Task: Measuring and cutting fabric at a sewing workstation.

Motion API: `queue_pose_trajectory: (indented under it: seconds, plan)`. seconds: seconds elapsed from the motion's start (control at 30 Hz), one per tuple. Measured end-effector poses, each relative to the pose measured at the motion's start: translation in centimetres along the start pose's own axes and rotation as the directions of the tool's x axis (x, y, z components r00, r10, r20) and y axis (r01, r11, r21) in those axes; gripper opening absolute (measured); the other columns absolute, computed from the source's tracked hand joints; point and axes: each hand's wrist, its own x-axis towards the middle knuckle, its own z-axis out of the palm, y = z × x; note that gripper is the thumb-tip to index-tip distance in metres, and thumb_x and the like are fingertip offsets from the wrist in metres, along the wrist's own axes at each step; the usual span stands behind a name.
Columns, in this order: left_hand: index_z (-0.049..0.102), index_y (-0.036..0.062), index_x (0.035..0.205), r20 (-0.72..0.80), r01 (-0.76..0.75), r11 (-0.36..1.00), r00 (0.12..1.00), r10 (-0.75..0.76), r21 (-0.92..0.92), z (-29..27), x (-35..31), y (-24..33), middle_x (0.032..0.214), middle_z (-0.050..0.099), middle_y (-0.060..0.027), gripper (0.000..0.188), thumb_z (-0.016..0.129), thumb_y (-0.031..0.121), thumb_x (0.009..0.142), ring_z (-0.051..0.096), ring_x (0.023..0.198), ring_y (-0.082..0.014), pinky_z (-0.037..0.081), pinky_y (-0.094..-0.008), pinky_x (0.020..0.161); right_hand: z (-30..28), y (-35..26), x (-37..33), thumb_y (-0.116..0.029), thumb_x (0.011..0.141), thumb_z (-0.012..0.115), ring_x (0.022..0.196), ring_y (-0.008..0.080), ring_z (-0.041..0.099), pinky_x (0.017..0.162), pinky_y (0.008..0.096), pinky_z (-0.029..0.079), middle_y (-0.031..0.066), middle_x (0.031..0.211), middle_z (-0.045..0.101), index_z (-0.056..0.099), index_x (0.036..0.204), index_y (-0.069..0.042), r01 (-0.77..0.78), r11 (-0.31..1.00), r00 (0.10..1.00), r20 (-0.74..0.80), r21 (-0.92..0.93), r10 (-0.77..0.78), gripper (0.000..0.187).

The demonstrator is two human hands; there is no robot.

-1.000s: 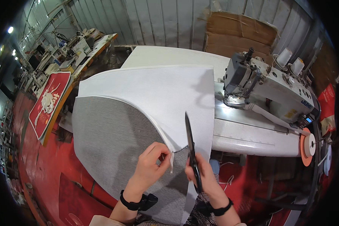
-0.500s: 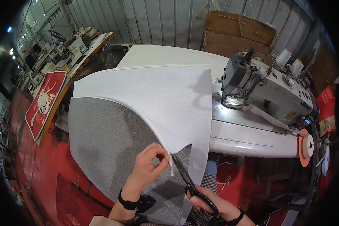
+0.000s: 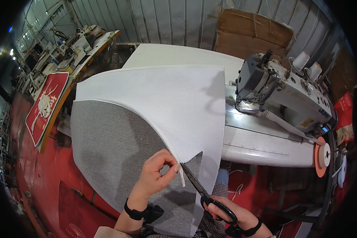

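A large sheet of white material (image 3: 182, 103) with a grey backing (image 3: 107, 139) lies over my lap and the table, partly folded so both faces show. White binding tape runs along its curved edge. My left hand (image 3: 158, 172) pinches that edge near its lower end, where a short tail of binding tape (image 3: 183, 178) hangs free. My right hand (image 3: 222, 208) is wrapped round the black handles of a pair of scissors (image 3: 194, 180). The blade tips touch the tape right beside my left fingertips, and the blades look nearly together.
A sewing machine (image 3: 281, 91) stands on the white table (image 3: 261, 148) to the right, with thread cones (image 3: 301, 61) behind and a tape reel (image 3: 324, 154) at its end. Red mats (image 3: 47, 107) lie on the left bench. Cardboard (image 3: 254, 33) leans against the metal wall.
The scissors' handles have shifted slightly right and down, and the blades have come closer together at the tape. The tape tail has swung slightly right. My left hand stays pinched on the edge.
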Motion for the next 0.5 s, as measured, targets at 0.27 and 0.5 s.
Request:
queue_pose_trajectory:
  seconds: [0.27, 0.5]
  plan:
    - [0.055, 0.0004, 0.077, -0.014, 0.001, 1.000, 1.000, -0.001, -0.003, 0.0, 0.0, -0.3, 0.075, 0.054, -0.0056, 0.007, 0.062, -0.001, 0.076, 0.051, 0.064, -0.0105, 0.040, -0.0228, 0.055, -0.7, -0.4, 0.2, -0.050, 0.092, 0.042, 0.057, 0.0082, 0.047, 0.052, 0.0230, 0.038, -0.0001, 0.063, 0.046, 0.049, 0.087, -0.003, -0.087, 0.991, 0.993, 0.070, -0.101, 0.094, 0.048]
    - [0.054, 0.0006, 0.076, -0.006, -0.013, 1.000, 1.000, 0.013, -0.006, -0.1, 0.0, -0.3, 0.075, 0.053, -0.0057, 0.008, 0.062, -0.001, 0.075, 0.051, 0.063, -0.0103, 0.039, -0.0227, 0.054, -1.4, 0.7, 0.4, -0.057, 0.092, 0.037, 0.052, 0.0105, 0.046, 0.047, 0.0254, 0.037, 0.0012, 0.056, 0.045, 0.053, 0.089, 0.001, 0.022, 0.995, 0.995, 0.098, -0.093, -0.013, 0.060]
